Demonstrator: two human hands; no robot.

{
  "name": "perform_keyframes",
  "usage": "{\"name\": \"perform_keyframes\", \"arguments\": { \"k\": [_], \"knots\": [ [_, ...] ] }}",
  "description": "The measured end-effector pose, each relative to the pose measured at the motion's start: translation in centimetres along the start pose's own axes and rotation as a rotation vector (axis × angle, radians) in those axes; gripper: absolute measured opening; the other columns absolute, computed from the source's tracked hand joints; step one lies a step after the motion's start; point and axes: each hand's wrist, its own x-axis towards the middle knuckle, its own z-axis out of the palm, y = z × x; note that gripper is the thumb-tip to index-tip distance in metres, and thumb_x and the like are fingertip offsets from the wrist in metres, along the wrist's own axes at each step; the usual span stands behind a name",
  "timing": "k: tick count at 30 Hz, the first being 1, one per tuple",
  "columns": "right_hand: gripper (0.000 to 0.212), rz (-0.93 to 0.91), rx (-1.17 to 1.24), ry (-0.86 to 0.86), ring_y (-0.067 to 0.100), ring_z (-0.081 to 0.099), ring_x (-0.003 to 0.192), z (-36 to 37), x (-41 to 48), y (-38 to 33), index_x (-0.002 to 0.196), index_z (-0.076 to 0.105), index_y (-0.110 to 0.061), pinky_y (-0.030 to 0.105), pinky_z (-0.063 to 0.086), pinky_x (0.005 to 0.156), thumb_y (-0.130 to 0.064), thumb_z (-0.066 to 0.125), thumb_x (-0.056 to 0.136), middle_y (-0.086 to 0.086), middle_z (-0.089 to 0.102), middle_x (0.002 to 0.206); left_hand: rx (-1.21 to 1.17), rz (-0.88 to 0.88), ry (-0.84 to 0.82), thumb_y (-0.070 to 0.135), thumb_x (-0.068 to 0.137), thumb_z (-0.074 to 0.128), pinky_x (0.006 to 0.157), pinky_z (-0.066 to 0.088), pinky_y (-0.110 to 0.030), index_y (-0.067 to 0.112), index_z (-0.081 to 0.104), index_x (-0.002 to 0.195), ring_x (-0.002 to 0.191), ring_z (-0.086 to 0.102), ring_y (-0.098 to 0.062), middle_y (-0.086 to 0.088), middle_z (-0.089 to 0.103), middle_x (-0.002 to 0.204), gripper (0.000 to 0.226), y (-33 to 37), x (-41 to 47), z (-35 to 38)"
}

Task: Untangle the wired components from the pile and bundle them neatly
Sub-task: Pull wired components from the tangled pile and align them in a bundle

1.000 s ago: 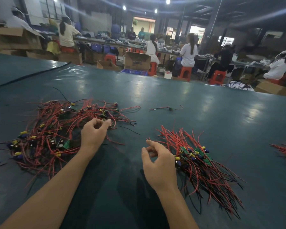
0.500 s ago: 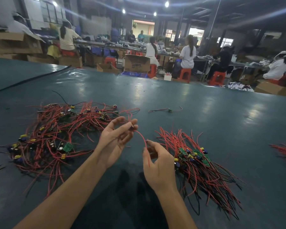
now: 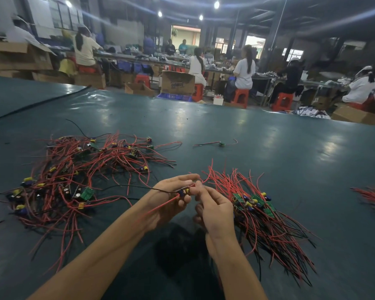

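Above the teal table [image 3: 268, 152], between the tangled pile [image 3: 85, 174] at left and the aligned bundle [image 3: 260, 215] at right, both hands hold one wired component [image 3: 183, 192]. Left hand [image 3: 169, 202]: fingers curled round the small board, its red and black leads trailing leftward. Right hand [image 3: 217, 211]: fingers pinch the component's right end, the contact blurred. A stray component [image 3: 221, 144] lies farther back, apart.

Both bare forearms reach from the near edge and meet mid-scene. The left grip [image 3: 171, 200], palm up, pinches a wired component [image 3: 184, 192]; the right grip [image 3: 217, 211], knuckles nearward, pinches its right end.
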Motion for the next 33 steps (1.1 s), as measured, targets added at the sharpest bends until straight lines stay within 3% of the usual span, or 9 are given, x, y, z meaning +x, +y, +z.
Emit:
{"name": "perform_keyframes", "arguments": {
  "k": [5,8,12,14,16,18,21,28,33],
  "knots": [
    [0.024,0.039,0.048,0.027,0.011,0.054,0.058,-0.3,0.1,0.0,0.064,0.075,-0.027,0.023,0.041,0.049,-0.025,0.071,0.088,-0.003,0.068,0.064,0.079,-0.030,-0.020,0.008,0.096,0.050,0.029,0.035,-0.010,0.012,0.061,0.119,0.035,0.048,-0.002,-0.005,0.066,0.069,0.025,-0.1,-0.5,0.0],
    [0.023,-0.020,0.041,0.097,0.008,0.060,0.056,-0.3,-0.1,0.1,0.066,0.072,-0.018,0.023,0.044,0.051,-0.022,0.071,0.089,-0.003,0.067,0.060,0.168,0.000,-0.031,0.005,0.100,0.043,0.031,0.035,-0.011,0.012,0.058,0.123,0.036,0.048,-0.004,-0.009,0.067,0.074,0.028,-0.2,-1.1,0.1],
    [0.020,-0.088,0.074,0.219,0.010,0.067,0.054,-0.5,0.1,-0.1,0.069,0.069,-0.014,0.016,0.046,0.045,-0.018,0.071,0.089,0.000,0.069,0.063,0.356,0.061,-0.095,0.011,0.088,0.063,0.039,0.045,-0.017,0.012,0.055,0.123,0.046,0.061,-0.013,-0.017,0.072,0.088,0.036,-0.3,-1.3,0.3],
    [0.022,-0.105,0.087,0.274,0.015,0.065,0.057,-0.7,0.4,-0.2,0.068,0.068,-0.013,0.025,0.051,0.052,-0.017,0.071,0.089,0.000,0.066,0.062,0.472,0.072,-0.132,0.017,0.079,0.071,0.043,0.049,-0.020,0.014,0.055,0.122,0.054,0.064,-0.016,-0.011,0.074,0.092,0.045,-0.5,-1.4,0.2],
    [0.023,-0.120,0.090,0.315,0.021,0.061,0.066,-0.7,0.5,-0.2,0.066,0.068,-0.013,0.038,0.054,0.067,-0.018,0.072,0.088,0.000,0.065,0.062,0.593,0.119,-0.154,0.021,0.074,0.076,0.046,0.051,-0.023,0.018,0.060,0.115,0.062,0.064,-0.019,-0.006,0.072,0.094,0.044,-0.9,-1.5,0.2],
    [0.023,-0.127,0.113,0.329,0.023,0.059,0.068,-0.7,0.5,-0.2,0.066,0.068,-0.013,0.042,0.051,0.071,-0.018,0.072,0.088,0.003,0.065,0.064,0.635,0.201,-0.167,0.030,0.073,0.076,0.046,0.050,-0.024,0.021,0.064,0.103,0.063,0.062,-0.020,-0.005,0.070,0.090,0.033,-1.3,-1.6,0.4],
    [0.024,-0.136,0.118,0.327,0.013,0.052,0.058,-0.6,0.5,-0.2,0.064,0.067,-0.015,0.035,0.045,0.063,-0.019,0.072,0.088,-0.003,0.061,0.058,0.583,0.325,-0.123,0.041,0.085,0.056,0.041,0.046,-0.022,0.018,0.064,0.087,0.055,0.061,-0.018,-0.006,0.066,0.074,0.023,-1.3,-1.7,0.9],
    [0.026,-0.198,0.078,0.225,0.007,0.045,0.054,-0.1,0.1,0.2,0.062,0.071,-0.026,0.023,0.039,0.054,-0.024,0.072,0.088,-0.009,0.055,0.054,0.660,0.424,0.007,0.057,0.090,0.036,0.046,0.040,-0.023,0.000,0.061,0.064,0.049,0.054,-0.017,-0.008,0.059,0.055,0.067,-0.8,-1.9,1.0],
    [0.024,-0.217,0.016,0.116,0.009,0.064,0.064,0.2,-0.2,0.2,0.068,0.078,-0.029,0.020,0.054,0.061,-0.019,0.070,0.089,-0.002,0.072,0.067,0.598,0.409,0.003,0.048,0.093,0.042,0.044,0.040,-0.021,0.017,0.065,0.058,0.045,0.052,-0.013,-0.002,0.059,0.052,0.052,-0.9,-1.7,1.4]
  ]
}}
